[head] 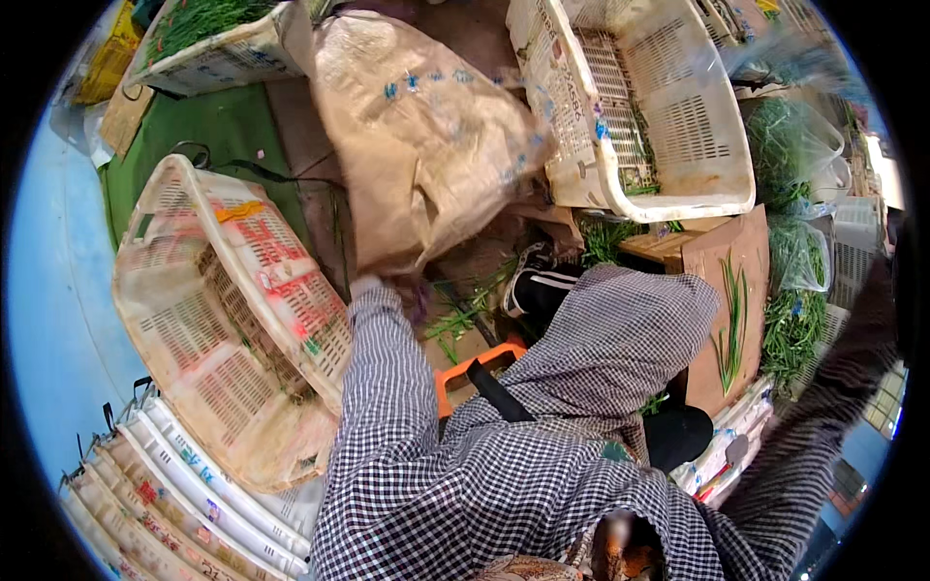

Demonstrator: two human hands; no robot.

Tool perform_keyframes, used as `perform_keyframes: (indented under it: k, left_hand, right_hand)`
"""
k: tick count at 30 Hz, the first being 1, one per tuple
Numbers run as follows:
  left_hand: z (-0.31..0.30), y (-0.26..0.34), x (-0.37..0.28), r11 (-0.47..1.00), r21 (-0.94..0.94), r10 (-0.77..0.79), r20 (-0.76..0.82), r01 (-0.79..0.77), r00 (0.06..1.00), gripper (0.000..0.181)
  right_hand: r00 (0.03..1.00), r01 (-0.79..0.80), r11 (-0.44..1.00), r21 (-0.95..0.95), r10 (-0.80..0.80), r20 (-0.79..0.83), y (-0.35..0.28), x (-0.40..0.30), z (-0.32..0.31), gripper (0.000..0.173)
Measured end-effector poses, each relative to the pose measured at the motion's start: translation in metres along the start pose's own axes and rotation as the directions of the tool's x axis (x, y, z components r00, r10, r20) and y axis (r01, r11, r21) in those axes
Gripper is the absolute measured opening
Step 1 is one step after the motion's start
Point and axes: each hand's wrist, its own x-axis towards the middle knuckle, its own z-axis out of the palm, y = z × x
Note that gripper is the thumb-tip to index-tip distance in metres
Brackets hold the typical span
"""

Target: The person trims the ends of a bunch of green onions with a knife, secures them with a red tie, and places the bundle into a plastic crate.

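Observation:
My left hand [367, 285], blurred, is at the lower edge of a large beige sack [429, 145] and appears to grip it; its fingers are mostly hidden. Blue marks run across the sack, and its edges are blurred. My right hand is out of view; only its dark checked sleeve [814, 428] reaches up the right side. Below the sack, cut green stalks [458, 323] lie on the floor beside an orange frame [443, 381] and my dark shoe [522, 279].
White slatted crates stand at left [218, 348] and upper right [690, 145]. Another crate [225, 62] holds green stalks. Bagged greens [788, 174] lie at right, near cardboard [726, 290] with loose stalks. Stacked white crates [196, 501] line the lower left.

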Motion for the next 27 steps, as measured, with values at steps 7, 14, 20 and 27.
perform_keyframes:
  k: [7,14,20,27]
  left_hand:
    - [0.021,-0.030,-0.094,0.986,0.170,-0.069,0.390,0.002,0.918,0.037]
    - [-0.057,0.097,-0.058,0.759,-0.465,0.309,-0.357,-0.455,0.881,0.047]
    - [-0.105,0.247,0.004,0.328,-0.877,0.501,-0.153,-0.350,0.852,0.037]
    - [-0.151,0.249,-0.094,-0.030,-0.948,0.399,-0.302,-0.317,0.866,0.011]
  right_hand:
    - [0.995,0.071,0.986,-0.150,-0.079,-0.052,-0.018,0.008,-0.030,0.036]
    - [0.924,-0.018,0.992,-0.125,0.065,0.377,0.003,0.032,0.168,0.034]
    - [0.965,-0.260,0.845,0.467,0.221,0.138,0.096,0.036,0.318,0.019]
    - [0.880,-0.349,0.859,0.375,0.163,0.445,0.163,0.000,0.404,0.048]
